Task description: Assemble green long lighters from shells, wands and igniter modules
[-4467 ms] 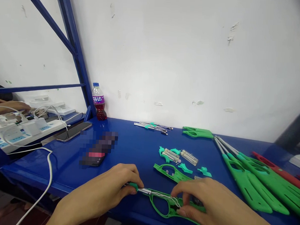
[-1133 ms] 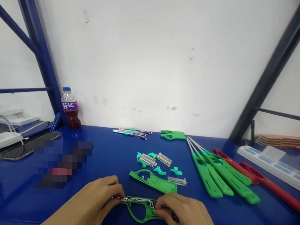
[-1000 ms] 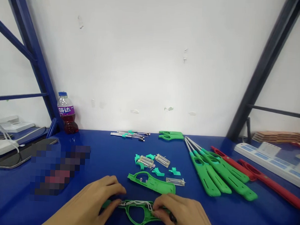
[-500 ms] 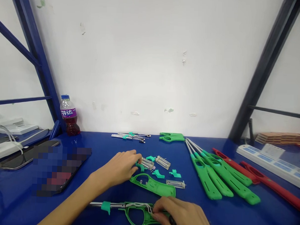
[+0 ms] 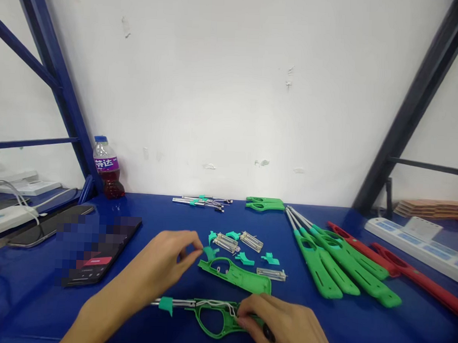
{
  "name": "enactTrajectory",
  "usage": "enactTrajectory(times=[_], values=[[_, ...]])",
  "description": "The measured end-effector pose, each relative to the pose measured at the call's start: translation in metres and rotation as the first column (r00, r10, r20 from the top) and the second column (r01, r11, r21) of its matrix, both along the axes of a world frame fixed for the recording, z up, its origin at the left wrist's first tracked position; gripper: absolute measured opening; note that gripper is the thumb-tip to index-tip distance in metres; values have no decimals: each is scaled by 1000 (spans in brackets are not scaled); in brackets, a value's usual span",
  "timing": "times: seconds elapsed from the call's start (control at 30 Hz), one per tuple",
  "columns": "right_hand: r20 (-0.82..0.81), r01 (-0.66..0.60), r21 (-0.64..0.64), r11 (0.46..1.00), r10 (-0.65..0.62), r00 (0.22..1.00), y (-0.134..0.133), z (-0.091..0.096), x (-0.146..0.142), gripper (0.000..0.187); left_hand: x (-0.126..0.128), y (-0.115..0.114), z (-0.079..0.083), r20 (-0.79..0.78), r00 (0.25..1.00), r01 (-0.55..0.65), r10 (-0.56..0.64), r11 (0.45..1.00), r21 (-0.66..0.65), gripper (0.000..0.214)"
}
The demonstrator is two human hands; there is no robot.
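My left hand (image 5: 163, 264) is raised a little over the blue table (image 5: 166, 224), pinching a small teal plastic piece (image 5: 210, 253) between thumb and fingertips. My right hand (image 5: 283, 328) presses down on the rear of a green lighter half-shell (image 5: 211, 317) lying near the table's front edge; white wire runs along the shell and a metal tube with a teal collar (image 5: 166, 304) sticks out to its left. A second green half-shell (image 5: 235, 274) lies just beyond. Behind it sit small teal pieces (image 5: 268, 257) and clear metal-capped parts (image 5: 250, 241).
Several finished green lighters (image 5: 335, 262) and red ones (image 5: 395, 267) lie at the right. Metal tubes (image 5: 201, 202) and a green shell (image 5: 264, 204) lie by the wall. A soda bottle (image 5: 107, 166), a phone (image 5: 96, 246), power strips (image 5: 419, 235) and blue posts flank the table.
My left hand let go of the tube end, reached to the small parts, picked up a teal piece and drew back with it. My right hand stayed on the shell.
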State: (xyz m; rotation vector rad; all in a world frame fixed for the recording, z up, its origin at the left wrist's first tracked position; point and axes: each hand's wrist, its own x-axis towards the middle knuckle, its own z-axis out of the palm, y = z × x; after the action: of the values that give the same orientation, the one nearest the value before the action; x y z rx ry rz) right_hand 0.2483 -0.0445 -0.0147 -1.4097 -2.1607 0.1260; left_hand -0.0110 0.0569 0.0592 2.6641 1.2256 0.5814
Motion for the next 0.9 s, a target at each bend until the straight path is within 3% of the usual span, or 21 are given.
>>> enactTrajectory(times=[0.13,0.27,0.47,0.57,0.7,0.83,0.9], values=[[-16,13,14,1000,-12,1000,-1,0,1,21,-10,-36,-21,137,984,113,-111,994,-8,16],[-38,-7,9,1000,8,999,-1,1,0,15,-12,-53,-32,-4,990,139,-140,987,-75,27],[-118,-8,79,997,17,993,2,-6,0,38,2,-61,-31,-303,950,56,-70,997,-56,30],[-112,-30,51,998,36,993,3,-8,3,35,11,-66,-24,-424,904,44,-64,997,-56,38],[-78,-66,21,998,67,995,2,-7,9,17,13,-69,-17,-469,881,40,-63,997,-59,51],[-92,-70,23,997,72,993,0,-5,11,18,7,-68,-21,-450,892,34,-51,998,-46,54],[-90,-73,10,997,74,993,-2,-4,11,19,5,-68,-24,-402,914,43,-60,998,-51,45]])
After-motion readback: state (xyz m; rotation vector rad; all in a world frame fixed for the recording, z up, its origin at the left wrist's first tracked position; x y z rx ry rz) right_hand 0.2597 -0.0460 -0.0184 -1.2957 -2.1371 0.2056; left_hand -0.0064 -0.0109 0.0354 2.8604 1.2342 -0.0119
